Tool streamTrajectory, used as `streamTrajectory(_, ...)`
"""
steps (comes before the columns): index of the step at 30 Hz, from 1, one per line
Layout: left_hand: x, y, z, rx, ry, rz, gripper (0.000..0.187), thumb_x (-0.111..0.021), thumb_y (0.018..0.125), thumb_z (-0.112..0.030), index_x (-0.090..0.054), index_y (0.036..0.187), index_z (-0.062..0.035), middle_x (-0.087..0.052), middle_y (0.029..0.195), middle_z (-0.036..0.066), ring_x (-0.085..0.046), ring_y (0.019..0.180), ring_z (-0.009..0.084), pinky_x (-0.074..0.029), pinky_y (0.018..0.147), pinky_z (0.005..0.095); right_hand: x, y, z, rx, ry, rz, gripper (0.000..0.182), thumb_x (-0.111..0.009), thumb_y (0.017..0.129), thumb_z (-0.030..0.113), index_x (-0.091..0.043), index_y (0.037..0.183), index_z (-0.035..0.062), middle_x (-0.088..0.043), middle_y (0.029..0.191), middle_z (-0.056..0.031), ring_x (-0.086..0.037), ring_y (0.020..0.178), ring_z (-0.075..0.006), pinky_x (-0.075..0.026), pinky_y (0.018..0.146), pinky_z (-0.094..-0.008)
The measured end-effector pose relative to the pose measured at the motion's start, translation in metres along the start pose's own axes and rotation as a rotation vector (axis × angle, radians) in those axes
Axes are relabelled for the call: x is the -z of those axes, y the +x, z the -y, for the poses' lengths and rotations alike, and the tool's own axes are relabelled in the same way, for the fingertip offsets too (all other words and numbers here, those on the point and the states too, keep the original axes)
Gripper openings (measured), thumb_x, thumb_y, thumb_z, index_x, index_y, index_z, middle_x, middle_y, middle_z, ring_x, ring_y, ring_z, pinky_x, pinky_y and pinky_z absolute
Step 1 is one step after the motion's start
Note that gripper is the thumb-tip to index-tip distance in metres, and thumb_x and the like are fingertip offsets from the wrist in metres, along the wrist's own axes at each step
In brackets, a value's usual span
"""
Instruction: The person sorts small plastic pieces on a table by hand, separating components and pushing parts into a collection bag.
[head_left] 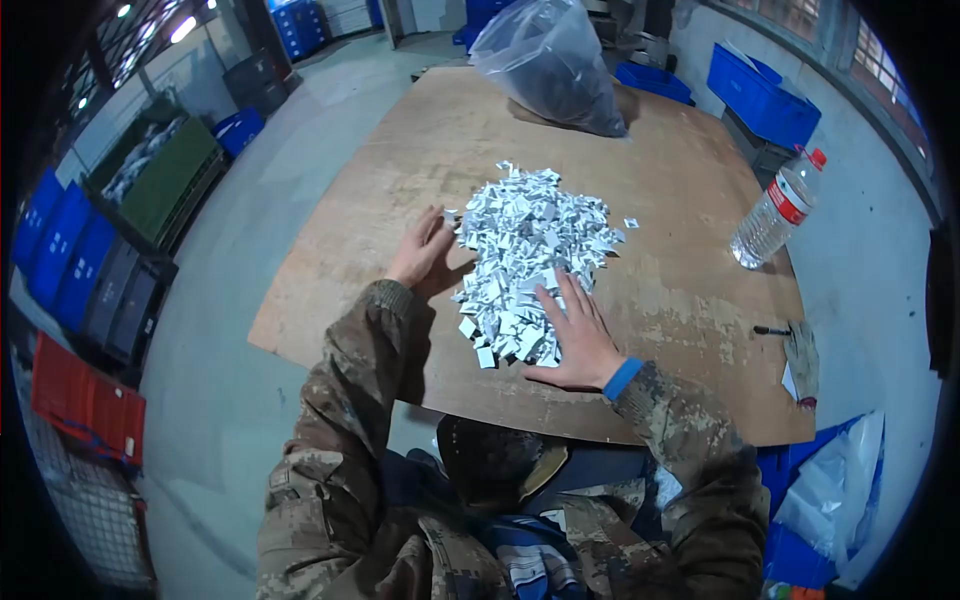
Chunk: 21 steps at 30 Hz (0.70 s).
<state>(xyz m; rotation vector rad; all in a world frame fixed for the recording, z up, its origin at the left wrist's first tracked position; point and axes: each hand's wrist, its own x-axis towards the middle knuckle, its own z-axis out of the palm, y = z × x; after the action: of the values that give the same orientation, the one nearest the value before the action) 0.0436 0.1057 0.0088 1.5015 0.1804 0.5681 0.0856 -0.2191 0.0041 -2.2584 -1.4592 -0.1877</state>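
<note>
A heap of small white flat square pieces (530, 240) is spread over the middle of a wooden table (370, 200). At the heap's left edge is my left hand (422, 252), fingers stretched toward the pieces and thumb side facing them. My right hand (580, 335) lies palm down with spread fingers against the lower right side of the heap, fingertips over some pieces. A blue band circles the right wrist. Neither hand grips anything. A few pieces lie loose at the heap's rim, one apart on its right.
A clear plastic bag with dark contents (555, 70) stands at the table's far end. Along the right edge are a water bottle with a red cap (780, 210), a black marker (772, 331) and a glove-like cloth (802, 360). Blue bins (765, 95) line the wall.
</note>
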Motion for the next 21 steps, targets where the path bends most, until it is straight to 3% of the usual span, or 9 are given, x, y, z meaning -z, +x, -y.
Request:
streamTrajectory(6,-0.011,0.013,0.027,-0.043,0.403,0.35,0.058,-0.056,0.111,-0.026,-0.039,0.162,-0.0037,-0.046,0.16,0.019,-0.05,0.139,0.0291,-0.047,0.109,0.0372,-0.018,0.052,-0.025,-0.067,-0.021,-0.008,0.105,-0.081,0.077,0.052,-0.035,0.165,0.0172,-0.018,0.172,-0.0238,-0.02,0.158,-0.047,-0.031,0.124,-0.0561)
streamTrajectory(10,-0.009,-0.028,0.029,0.127,-0.112,0.394,0.085,-0.073,0.101,-0.034,-0.028,0.166,-0.0024,-0.03,0.17,0.021,-0.039,0.15,0.0363,-0.04,0.118,0.0433,-0.03,0.06,-0.056,-0.081,0.028,-0.083,0.102,-0.08,0.078,0.049,-0.036,0.164,0.0176,-0.023,0.172,-0.0215,-0.027,0.155,-0.047,-0.032,0.122,-0.0577)
streamTrajectory(11,-0.006,-0.045,0.028,0.141,-0.112,0.386,0.085,-0.073,0.101,-0.034,-0.028,0.166,-0.0024,-0.03,0.17,0.021,-0.039,0.15,0.0363,-0.04,0.118,0.0433,-0.031,0.055,-0.055,-0.082,0.039,-0.071,0.102,-0.08,0.078,0.049,-0.036,0.164,0.0176,-0.023,0.172,-0.0215,-0.027,0.155,-0.047,-0.032,0.122,-0.0577)
streamTrajectory(15,0.01,-0.109,-0.01,-0.279,0.795,0.508,0.108,-0.086,0.086,-0.043,-0.026,0.166,-0.0021,-0.023,0.171,0.026,-0.034,0.153,0.0447,-0.038,0.121,0.0492,-0.001,0.038,-0.036,-0.077,0.013,-0.068,0.088,-0.08,0.079,0.045,-0.049,0.156,0.0168,-0.042,0.163,-0.0212,-0.045,0.146,-0.0416,-0.041,0.117,-0.0512)
streamTrajectory(16,0.005,-0.114,-0.014,-0.274,0.798,0.515,0.108,-0.086,0.086,-0.043,-0.026,0.166,-0.0021,-0.023,0.171,0.026,-0.034,0.153,0.0447,-0.038,0.121,0.0492,0.006,0.037,-0.031,-0.084,0.019,-0.068,0.088,-0.08,0.079,0.045,-0.049,0.156,0.0168,-0.042,0.163,-0.0212,-0.045,0.146,-0.0416,-0.041,0.117,-0.0512)
streamTrajectory(20,-0.033,-0.132,-0.013,-0.396,1.044,0.46,0.117,-0.091,0.076,-0.048,-0.029,0.164,-0.0035,-0.025,0.169,0.031,-0.033,0.153,0.0493,-0.036,0.122,0.0533,0.032,0.037,-0.007,0.018,0.141,-0.132,0.069,-0.08,0.082,0.038,-0.062,0.143,0.0143,-0.068,0.138,-0.0176,-0.067,0.121,-0.0355,-0.053,0.1,-0.0427)
streamTrajectory(21,-0.045,-0.126,-0.009,-0.42,1.015,0.428,0.113,-0.091,0.077,-0.046,-0.031,0.163,-0.0036,-0.026,0.168,0.03,-0.035,0.151,0.0493,-0.038,0.121,0.0531,0.038,0.034,-0.004,0.014,0.144,-0.122,0.069,-0.08,0.082,0.038,-0.062,0.143,0.0143,-0.068,0.138,-0.0176,-0.067,0.121,-0.0355,-0.053,0.1,-0.0427)
